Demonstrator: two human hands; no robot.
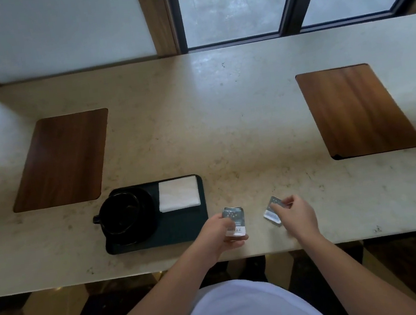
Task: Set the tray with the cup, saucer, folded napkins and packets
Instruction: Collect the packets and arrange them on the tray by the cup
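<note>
Evidently packets came last: left hand (pixel 219 230) pinched one packet (pixel 235 222) just off tray (pixel 184 233) at 3 o'clock; right hand (pixel 296 216) pinched second packet (pixel 272 210) over worktop (pixel 223 119). Cup (pixel 120 215), saucer (pixel 145 231), napkins (pixel 178 193) sat on tray, near strip left bare, likely for packets.

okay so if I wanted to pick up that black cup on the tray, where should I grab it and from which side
Probably by its handle, coming in from the left. The black cup sits upright on its saucer at the tray's left end, and the handle juts out leftward past the tray edge, so nothing blocks a pinch grip there.
</note>
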